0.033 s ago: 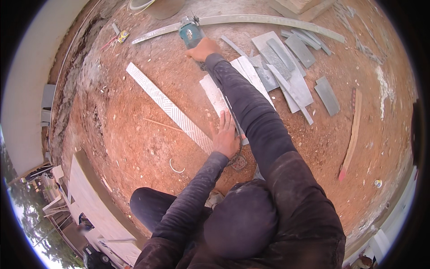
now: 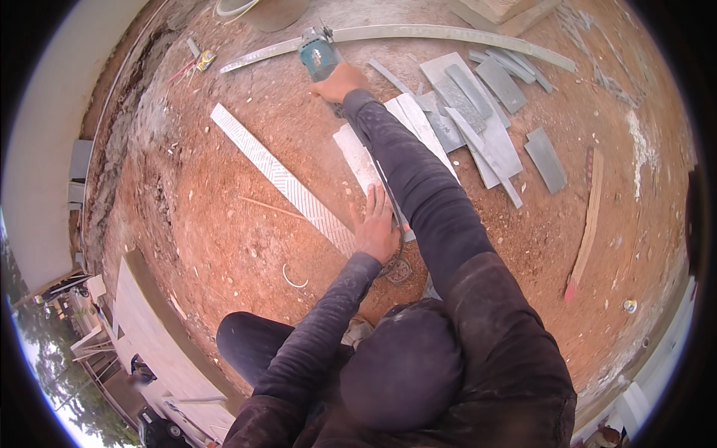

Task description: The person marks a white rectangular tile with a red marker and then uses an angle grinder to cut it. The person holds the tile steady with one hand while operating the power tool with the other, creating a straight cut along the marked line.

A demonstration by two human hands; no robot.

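Stretched far forward, my right hand (image 2: pixel 340 81) is closed around a teal angle grinder (image 2: pixel 317 58), whose metal head is at the far end. The grinder is close to a long pale bar (image 2: pixel 418 31). My left hand (image 2: pixel 376 228) lies with fingers stretched out on the near end of a dusty pale tile strip (image 2: pixel 355 155). A dark cord (image 2: pixel 384 179) runs past the left fingers, partly hidden by my right sleeve. Left of that hand lies a long tile strip with a ribbed white back (image 2: pixel 276 172).
Grey tile offcuts (image 2: pixel 482 112) are heaped to the right, with one grey piece (image 2: pixel 547 159) apart. A wooden stick (image 2: pixel 586 224) lies farther right. A tape measure (image 2: pixel 205 60) and a bucket (image 2: pixel 272 13) are at the far left. Reddish dirt (image 2: pixel 202 246) surrounds everything.
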